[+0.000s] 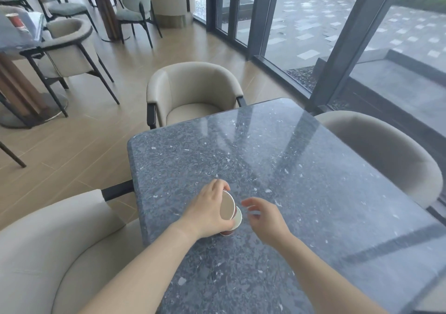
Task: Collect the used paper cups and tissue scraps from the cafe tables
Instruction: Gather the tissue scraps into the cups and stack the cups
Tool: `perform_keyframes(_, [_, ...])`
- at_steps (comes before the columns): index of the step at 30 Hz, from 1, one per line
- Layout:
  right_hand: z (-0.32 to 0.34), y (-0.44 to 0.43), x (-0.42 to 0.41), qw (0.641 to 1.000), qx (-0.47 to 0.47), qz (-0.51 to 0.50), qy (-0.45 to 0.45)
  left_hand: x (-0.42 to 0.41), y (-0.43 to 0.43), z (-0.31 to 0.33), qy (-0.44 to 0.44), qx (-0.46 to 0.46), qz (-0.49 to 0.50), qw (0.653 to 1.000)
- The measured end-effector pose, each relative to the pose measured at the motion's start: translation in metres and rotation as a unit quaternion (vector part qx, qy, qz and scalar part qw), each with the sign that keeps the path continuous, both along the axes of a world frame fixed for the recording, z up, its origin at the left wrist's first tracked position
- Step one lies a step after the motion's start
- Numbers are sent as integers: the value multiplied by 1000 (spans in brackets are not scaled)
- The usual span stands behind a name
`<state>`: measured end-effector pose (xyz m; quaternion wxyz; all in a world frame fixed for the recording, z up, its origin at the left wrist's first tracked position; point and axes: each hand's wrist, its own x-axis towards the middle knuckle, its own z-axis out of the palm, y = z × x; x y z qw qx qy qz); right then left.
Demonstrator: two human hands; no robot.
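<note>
Left hand (207, 208) grips stacked paper cups (228, 211) — right hand (264, 214) beside.

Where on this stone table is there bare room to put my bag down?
Most of the table is bare: the whole stretch beyond the hands toward the far chair and the window-side chair. It is crowded only near the left edge, where the left hand grips the paper cups and the right hand hovers beside them.
</note>
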<state>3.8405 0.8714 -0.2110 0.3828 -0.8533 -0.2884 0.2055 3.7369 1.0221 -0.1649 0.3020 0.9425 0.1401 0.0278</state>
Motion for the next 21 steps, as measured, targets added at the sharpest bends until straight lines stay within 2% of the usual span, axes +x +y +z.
perform_keyframes(11, [-15, -4, 17, 1000, -18, 5, 7, 26, -2, -54, 101, 8, -41, 994])
perform_keyframes(16, [-29, 7, 34, 1000, -23, 12, 0, 29, 4, -76, 166, 86, -59, 981])
perform_keyframes(18, [-37, 15, 43, 1000, -25, 13, 1, 30, 6, -79, 155, 97, -62, 981])
perform_keyframes(21, [-47, 33, 57, 999, -39, 26, 5, 30, 17, -79, 83, 80, -25, 993])
